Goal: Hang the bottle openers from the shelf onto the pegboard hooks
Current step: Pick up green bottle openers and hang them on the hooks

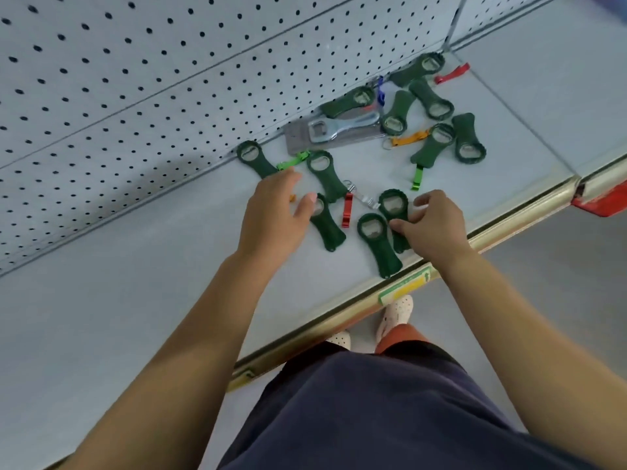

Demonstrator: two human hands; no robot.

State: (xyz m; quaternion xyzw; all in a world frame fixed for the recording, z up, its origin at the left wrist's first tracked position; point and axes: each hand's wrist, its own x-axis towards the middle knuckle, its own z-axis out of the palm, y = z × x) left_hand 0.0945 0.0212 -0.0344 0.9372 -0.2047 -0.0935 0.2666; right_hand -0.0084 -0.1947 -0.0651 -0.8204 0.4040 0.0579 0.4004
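Note:
Several dark green bottle openers lie scattered on the grey shelf (152, 283) below the white pegboard (135, 79). No hooks show on the board. My left hand (274, 215) hovers with relaxed fingers over the shelf, its thumb beside one green opener (327, 228) and its fingertips near another green opener (252, 157). My right hand (432, 223) pinches a third green opener (393, 203) between thumb and curled fingers, and that opener's handle is hidden under the hand. A fourth green opener (376, 242) lies just left of it.
Small keychain openers lie among the green ones: red (346, 213), light green (418, 178), orange (409, 139). A packaged silver opener (325, 130) leans at the pegboard's foot. The shelf's metal front rail (509, 222) runs along its edge, with my feet below it.

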